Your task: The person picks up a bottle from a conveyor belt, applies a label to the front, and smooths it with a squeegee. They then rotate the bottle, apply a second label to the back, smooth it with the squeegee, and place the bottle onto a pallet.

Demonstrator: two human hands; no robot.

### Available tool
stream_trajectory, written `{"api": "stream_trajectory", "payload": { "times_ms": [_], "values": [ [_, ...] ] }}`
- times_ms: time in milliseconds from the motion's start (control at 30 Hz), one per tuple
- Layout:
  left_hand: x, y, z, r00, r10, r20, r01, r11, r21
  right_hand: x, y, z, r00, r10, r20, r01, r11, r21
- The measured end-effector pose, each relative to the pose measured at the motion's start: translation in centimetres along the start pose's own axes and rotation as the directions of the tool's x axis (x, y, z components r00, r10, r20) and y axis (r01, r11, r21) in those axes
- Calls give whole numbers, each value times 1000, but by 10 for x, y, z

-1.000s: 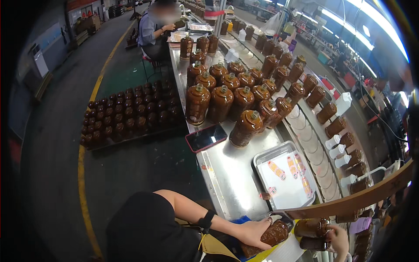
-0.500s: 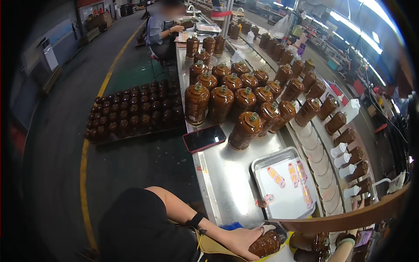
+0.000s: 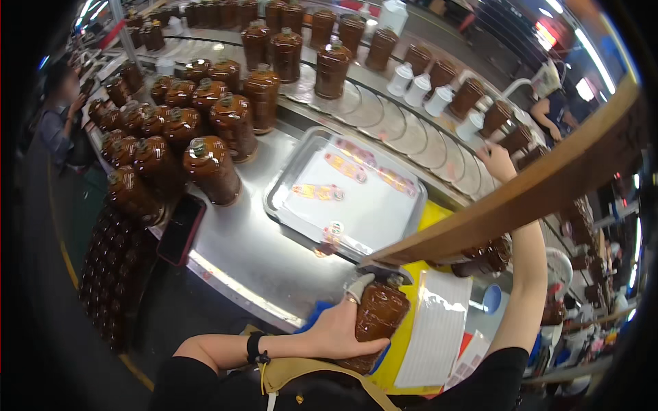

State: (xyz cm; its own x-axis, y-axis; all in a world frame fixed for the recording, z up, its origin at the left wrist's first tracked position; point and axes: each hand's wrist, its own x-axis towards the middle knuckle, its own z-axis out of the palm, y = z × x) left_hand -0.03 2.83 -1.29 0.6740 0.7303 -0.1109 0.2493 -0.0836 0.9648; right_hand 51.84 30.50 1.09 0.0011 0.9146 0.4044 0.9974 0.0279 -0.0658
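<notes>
My left hand (image 3: 337,330) is wrapped round a brown glass bottle (image 3: 384,314) that lies tilted, neck pointing away, just in front of my body. A pale cover sits on one of that hand's digits. Under the bottle and hand a bit of blue cloth (image 3: 317,316) shows. Beyond a wooden bar (image 3: 521,185), my right hand (image 3: 498,163) reaches toward the conveyor belt (image 3: 425,147). Its fingers are partly bent and apart, with nothing visible in them. Nearest to it stands a white plastic bottle (image 3: 470,125).
A metal tray (image 3: 274,198) with several colourful labels lies ahead. Brown bottles (image 3: 211,171) crowd the table at left, beside a phone (image 3: 181,229). More bottles line the conveyor. A white sheet (image 3: 432,335) lies on yellow material at right. A person (image 3: 58,130) sits at far left.
The view has swung to the right, so the tray and bottles now appear further left. My left hand keeps its hold on the bottle. My right hand shows more fully beside the conveyor.
</notes>
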Motion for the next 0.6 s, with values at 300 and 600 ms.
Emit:
{"api": "stream_trajectory", "payload": {
  "times_ms": [300,600],
  "values": [
    [-7,6,2,999,-39,30,39,999,-18,60,-183,-37,972,-232,37,205,915,347],
    [-7,-3,6,998,-70,3,70,996,-53,122,-306,4,961,-246,128,199,933,298]
  ]
}}
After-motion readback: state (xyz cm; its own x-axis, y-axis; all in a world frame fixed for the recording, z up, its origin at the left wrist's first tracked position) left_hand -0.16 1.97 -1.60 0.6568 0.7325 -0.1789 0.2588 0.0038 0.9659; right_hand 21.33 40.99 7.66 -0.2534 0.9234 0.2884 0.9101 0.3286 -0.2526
